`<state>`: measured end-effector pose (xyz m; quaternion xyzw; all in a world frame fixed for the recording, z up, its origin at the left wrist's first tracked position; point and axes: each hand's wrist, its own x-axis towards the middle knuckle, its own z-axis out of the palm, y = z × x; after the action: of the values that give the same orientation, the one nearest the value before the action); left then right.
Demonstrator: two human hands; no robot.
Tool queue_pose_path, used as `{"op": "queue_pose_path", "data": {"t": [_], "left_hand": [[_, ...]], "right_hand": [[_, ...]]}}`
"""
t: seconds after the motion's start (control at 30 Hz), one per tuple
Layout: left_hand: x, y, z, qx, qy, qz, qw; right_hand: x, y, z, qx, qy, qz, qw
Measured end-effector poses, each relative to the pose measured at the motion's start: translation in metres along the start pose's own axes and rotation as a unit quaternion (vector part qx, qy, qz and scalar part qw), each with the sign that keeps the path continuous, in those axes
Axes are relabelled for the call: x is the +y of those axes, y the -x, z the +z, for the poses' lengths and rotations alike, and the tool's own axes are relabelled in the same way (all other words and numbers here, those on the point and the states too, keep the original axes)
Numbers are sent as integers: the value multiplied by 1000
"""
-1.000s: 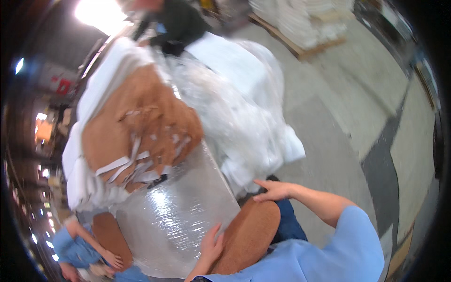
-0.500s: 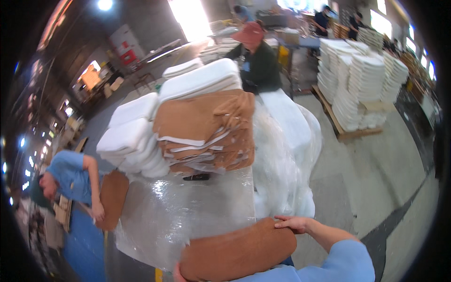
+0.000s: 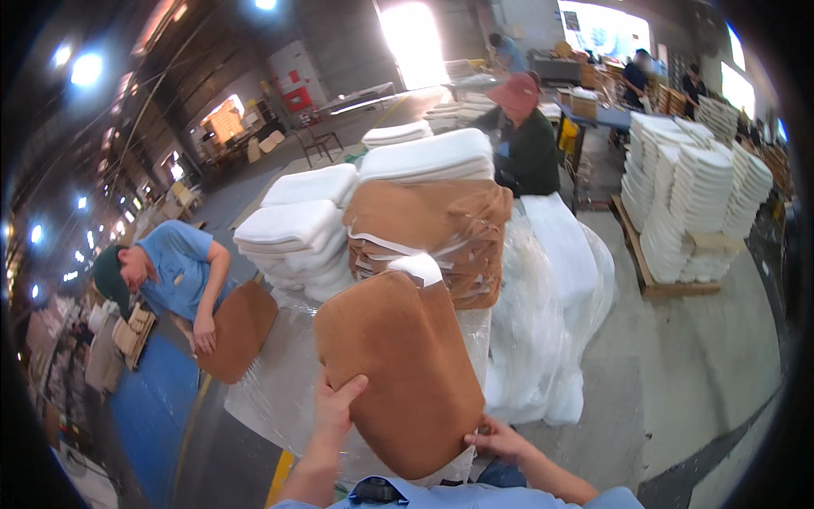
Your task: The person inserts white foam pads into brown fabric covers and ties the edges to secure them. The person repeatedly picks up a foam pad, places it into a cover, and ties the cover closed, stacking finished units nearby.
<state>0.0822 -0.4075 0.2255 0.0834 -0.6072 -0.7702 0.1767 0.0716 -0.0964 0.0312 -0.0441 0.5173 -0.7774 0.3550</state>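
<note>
A brown fabric-covered cushion (image 3: 403,373), a rounded rectangle, is held tilted up in front of me over the plastic-covered table. My left hand (image 3: 337,403) grips its left edge, thumb on the brown face and fingers hidden behind. At the lower right corner, my right hand (image 3: 496,441) pinches the edge. A white patch (image 3: 417,268) shows at the cushion's far end; whether it belongs to the cushion I cannot tell. Just beyond lies a pile of brown fabric covers (image 3: 424,212) with pale edges.
White pads (image 3: 297,225) are stacked left of the covers, with more white pads (image 3: 428,153) behind. Plastic-wrapped white padding (image 3: 543,322) stands right. At left a person in blue handles another brown cushion (image 3: 242,331). A person in a red cap (image 3: 517,93) stands beyond. Pallet (image 3: 678,289) at right.
The brown cushion has swung from lying sideways low down to standing tilted up before me. My left hand has come into view on its left edge. The view has shifted left.
</note>
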Motion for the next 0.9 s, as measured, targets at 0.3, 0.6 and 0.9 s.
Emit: {"op": "queue_pose_path", "data": {"t": [0.3, 0.6, 0.9], "left_hand": [[91, 10, 15, -221, -291, -20, 931], [29, 15, 62, -361, -548, -144, 741], [-90, 33, 106, -520, -605, -69, 599]], "right_hand": [[-149, -9, 63, 165, 143, -344, 913], [-9, -9, 12, 290, 16, -188, 938], [96, 3, -41, 490, -78, -95, 863]]}}
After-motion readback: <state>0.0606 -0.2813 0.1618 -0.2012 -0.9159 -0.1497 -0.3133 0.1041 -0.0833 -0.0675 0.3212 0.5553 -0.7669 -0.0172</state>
